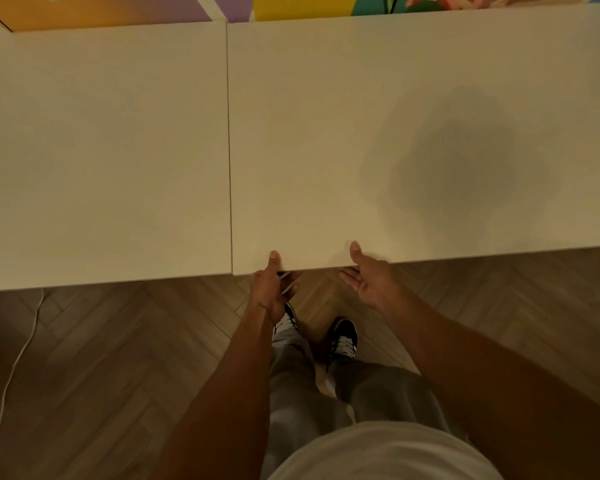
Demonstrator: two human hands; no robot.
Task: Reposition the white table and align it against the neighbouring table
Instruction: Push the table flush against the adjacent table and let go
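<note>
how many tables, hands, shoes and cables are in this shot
tables: 2, white table, neighbouring table
hands: 2, left hand, right hand
shoes: 2
cable: 1
total: 7

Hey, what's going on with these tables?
A person stands at the white rectangular table and grips its near edge with the left hand and the right hand, thumbs on top. It sits beside the neighbouring white table, with only a thin seam between them and their near edges almost level.
</note>
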